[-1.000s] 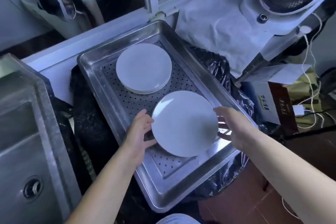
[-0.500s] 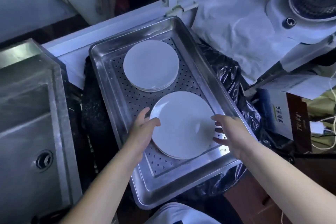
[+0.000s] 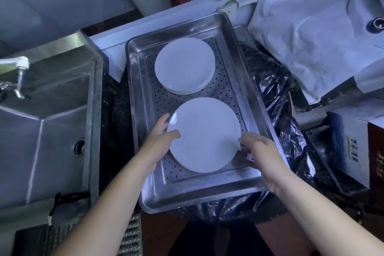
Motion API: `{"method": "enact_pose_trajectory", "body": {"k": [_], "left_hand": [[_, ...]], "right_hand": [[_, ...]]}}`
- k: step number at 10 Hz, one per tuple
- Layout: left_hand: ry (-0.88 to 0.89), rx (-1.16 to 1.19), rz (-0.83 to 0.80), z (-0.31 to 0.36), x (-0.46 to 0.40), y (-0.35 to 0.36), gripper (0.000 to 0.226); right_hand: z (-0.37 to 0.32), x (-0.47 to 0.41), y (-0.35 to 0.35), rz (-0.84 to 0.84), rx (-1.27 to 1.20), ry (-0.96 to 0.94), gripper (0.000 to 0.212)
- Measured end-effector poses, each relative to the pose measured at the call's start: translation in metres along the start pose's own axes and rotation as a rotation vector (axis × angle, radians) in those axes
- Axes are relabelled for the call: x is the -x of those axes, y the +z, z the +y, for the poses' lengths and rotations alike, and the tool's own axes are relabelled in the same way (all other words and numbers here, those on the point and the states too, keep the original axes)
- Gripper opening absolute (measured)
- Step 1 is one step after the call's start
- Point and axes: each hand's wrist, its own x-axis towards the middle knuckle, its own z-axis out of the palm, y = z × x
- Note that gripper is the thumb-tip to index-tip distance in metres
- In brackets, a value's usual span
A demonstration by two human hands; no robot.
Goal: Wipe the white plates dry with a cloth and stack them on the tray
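Observation:
A perforated steel tray (image 3: 145, 172) lies in front of me. A stack of white plates (image 3: 185, 64) sits in its far half. In the near half a white plate (image 3: 204, 134) lies on top of another low stack. My left hand (image 3: 159, 141) grips that plate's left rim, thumb on top and fingers beneath. My right hand (image 3: 260, 151) holds its right rim with curled fingers. No cloth is in view.
A steel sink (image 3: 47, 131) with a tap (image 3: 19, 75) is on the left. Black plastic sheeting (image 3: 276, 97) lies under the tray and to its right. A white bag (image 3: 307, 33) and a printed box (image 3: 353, 143) crowd the right side.
Both hands lowered the plate from above the tray's near half until it lies flat on the near stack. The camera view shifted, bringing the sink further in.

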Motion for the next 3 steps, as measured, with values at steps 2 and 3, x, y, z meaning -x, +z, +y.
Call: {"method": "enact_pose_trajectory", "body": {"k": [2,3], "left_hand": [[0.153,-0.346,0.059,-0.026,0.044,-0.005,0.074],[0.211,-0.434,0.097,-0.043,0.062,-0.011,0.078]], "right_hand": [[0.006,0.03,-0.002,-0.038,0.459,-0.327,0.05],[0.012,0.045,0.012,-0.051,0.659,-0.444,0.053]]}}
